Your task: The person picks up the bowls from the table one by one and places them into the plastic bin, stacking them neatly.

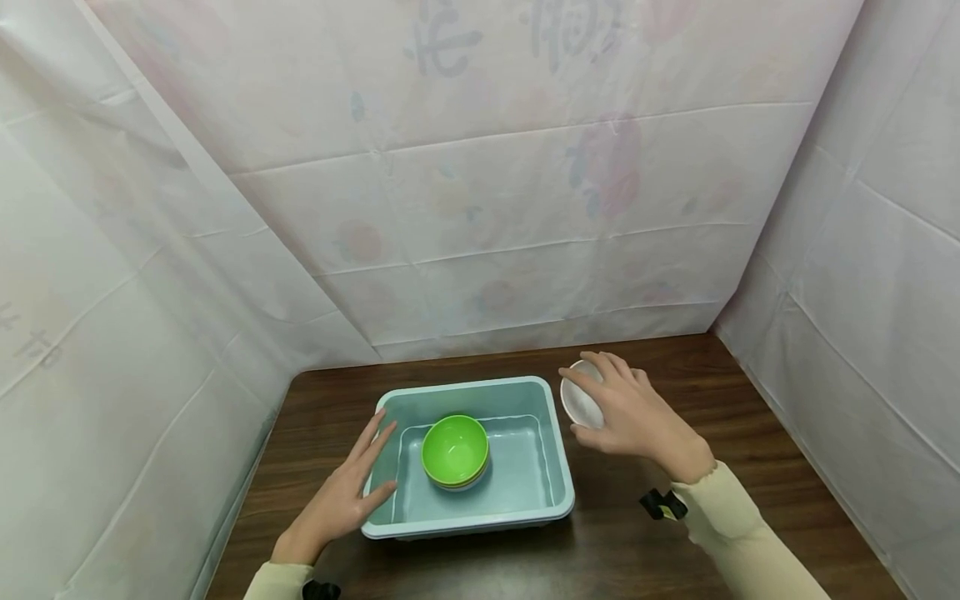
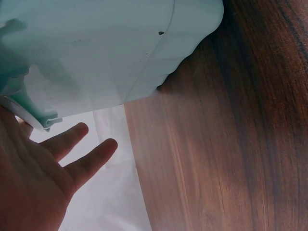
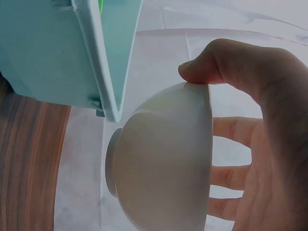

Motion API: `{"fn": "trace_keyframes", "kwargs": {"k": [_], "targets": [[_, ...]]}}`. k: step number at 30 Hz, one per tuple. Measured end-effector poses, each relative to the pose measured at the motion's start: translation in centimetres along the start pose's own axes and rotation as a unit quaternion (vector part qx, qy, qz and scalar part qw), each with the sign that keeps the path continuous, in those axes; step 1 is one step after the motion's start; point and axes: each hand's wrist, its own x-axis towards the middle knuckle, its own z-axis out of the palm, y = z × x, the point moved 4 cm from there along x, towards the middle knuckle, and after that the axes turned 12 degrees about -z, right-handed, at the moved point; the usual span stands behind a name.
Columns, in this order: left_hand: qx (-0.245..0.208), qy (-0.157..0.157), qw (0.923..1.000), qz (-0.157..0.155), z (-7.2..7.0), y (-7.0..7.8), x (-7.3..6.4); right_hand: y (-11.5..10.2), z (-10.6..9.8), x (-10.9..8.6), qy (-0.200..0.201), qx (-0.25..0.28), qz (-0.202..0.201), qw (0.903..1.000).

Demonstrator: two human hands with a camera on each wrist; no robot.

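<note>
Out past the basin's right side, my right hand (image 1: 626,408) holds a white bowl (image 3: 163,159) by its rim, thumb on one edge and fingers across the mouth. In the right wrist view the bowl's mouth faces the palm and its foot points at the basin. My left hand (image 1: 341,500) is at the left rim of the pale blue-green basin (image 1: 468,527), its fingers straight and spread. Within the basin, left of its middle, sits a small stack of bowls with a bright green bowl (image 1: 454,450) on top; the lower ones are mostly hidden.
The basin stands on a dark brown wooden table (image 1: 637,533). White printed sheeting (image 1: 510,250) hangs behind the table and along both sides. A black strap (image 1: 663,504) sits at my right wrist.
</note>
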Motion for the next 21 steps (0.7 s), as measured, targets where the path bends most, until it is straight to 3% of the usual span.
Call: {"fn": "trace_keyframes", "kwargs": {"k": [21], "targets": [[-0.002,-0.007,1.0,-0.003,0.0,-0.2,0.1,-1.3,0.0,1.7,-0.025,0.008,-0.017,0.9995]]}}
